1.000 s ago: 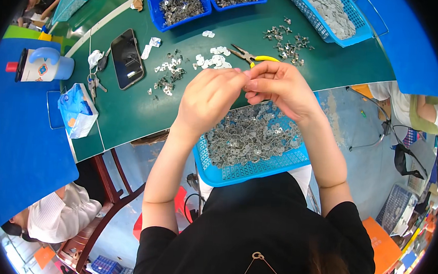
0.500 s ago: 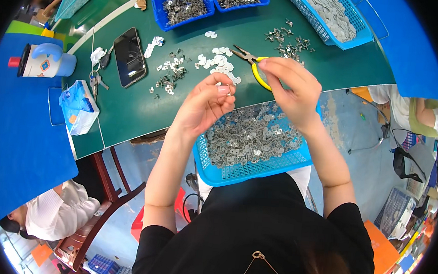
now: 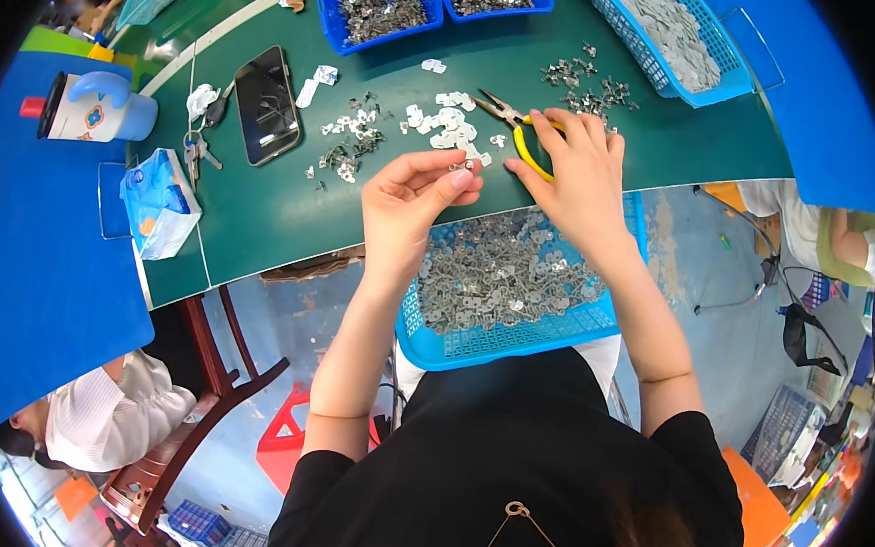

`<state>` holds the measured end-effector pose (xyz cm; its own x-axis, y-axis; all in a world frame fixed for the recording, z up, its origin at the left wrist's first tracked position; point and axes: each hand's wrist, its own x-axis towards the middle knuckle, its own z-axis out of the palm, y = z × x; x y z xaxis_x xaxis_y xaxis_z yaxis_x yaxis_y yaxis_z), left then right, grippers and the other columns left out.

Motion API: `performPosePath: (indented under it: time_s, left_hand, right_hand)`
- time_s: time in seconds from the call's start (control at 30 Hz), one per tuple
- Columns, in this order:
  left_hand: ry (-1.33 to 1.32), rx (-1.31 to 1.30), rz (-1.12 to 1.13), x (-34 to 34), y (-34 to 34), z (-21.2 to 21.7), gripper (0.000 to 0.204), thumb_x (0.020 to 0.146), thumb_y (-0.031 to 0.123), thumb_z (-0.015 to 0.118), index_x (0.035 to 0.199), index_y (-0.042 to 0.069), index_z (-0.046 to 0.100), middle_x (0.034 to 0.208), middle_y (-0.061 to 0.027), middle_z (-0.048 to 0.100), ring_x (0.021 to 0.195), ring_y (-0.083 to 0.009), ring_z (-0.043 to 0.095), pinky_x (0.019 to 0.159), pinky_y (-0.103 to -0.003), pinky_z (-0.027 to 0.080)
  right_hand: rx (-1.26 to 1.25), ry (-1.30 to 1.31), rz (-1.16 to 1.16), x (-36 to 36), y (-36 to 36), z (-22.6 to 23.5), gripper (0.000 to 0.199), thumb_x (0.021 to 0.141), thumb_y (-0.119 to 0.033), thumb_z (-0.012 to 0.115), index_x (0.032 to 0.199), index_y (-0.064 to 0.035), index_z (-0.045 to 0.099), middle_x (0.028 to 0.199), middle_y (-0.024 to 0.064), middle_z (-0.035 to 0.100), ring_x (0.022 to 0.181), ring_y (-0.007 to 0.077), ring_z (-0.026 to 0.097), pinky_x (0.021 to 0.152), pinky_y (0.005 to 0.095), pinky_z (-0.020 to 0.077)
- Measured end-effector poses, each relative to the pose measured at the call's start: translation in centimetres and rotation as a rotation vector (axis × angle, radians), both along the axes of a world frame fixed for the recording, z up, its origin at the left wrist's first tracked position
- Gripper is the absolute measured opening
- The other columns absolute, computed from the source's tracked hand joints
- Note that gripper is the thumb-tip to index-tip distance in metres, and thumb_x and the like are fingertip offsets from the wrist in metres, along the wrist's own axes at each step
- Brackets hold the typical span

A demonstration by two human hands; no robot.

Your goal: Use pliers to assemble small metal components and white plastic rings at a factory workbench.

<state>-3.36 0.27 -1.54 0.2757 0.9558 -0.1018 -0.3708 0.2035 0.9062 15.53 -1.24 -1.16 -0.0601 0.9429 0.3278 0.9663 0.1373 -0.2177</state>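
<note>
My left hand is closed in a pinch above the table's near edge. A small shiny metal part sits between its thumb and fingertips. To the right, my right hand spreads its fingers and thumb about the yellow handles of the pliers. The pliers lie on the green table with jaws pointing far left, and my fingers partly cover their handles. A pile of flat white pieces lies left of the pliers. Another small metal part rests between that pile and the handles.
Below my hands, a light-blue basket holds many flat metal pieces. Blue bins of small parts and another basket stand at the back. Loose parts lie on the right, a phone and keys on the left.
My right hand has opened from a pinch and lowered around the pliers' handles. A small metal part now shows beside the white pile. My left hand keeps its pinch, turned slightly.
</note>
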Motion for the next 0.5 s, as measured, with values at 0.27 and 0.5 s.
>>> performPosePath:
  time_s: [0.27, 0.5]
  left_hand:
    - [0.059, 0.036, 0.183, 0.5, -0.3, 0.2, 0.017, 0.08, 0.005, 0.068, 0.094, -0.004, 0.064, 0.087, -0.0106, 0.067, 0.079, -0.0151, 0.064, 0.071, -0.026, 0.054]
    - [0.027, 0.071, 0.206, 0.7, -0.4, 0.5, 0.015, 0.079, 0.003, 0.069, 0.092, -0.002, 0.064, 0.09, -0.0098, 0.065, 0.079, -0.0137, 0.062, 0.07, -0.026, 0.054]
  right_hand:
    - [-0.003, -0.05, 0.011, 0.2, 1.1, 0.1, 0.042, 0.072, -0.025, 0.068, 0.106, -0.0027, 0.061, 0.102, 0.0077, 0.057, 0.102, 0.0228, 0.049, 0.085, 0.0376, 0.0342]
    - [0.211, 0.142, 0.015, 1.3, 2.5, 0.8, 0.038, 0.068, -0.02, 0.066, 0.1, -0.0011, 0.063, 0.097, 0.0109, 0.058, 0.086, 0.0243, 0.055, 0.071, 0.0333, 0.0447]
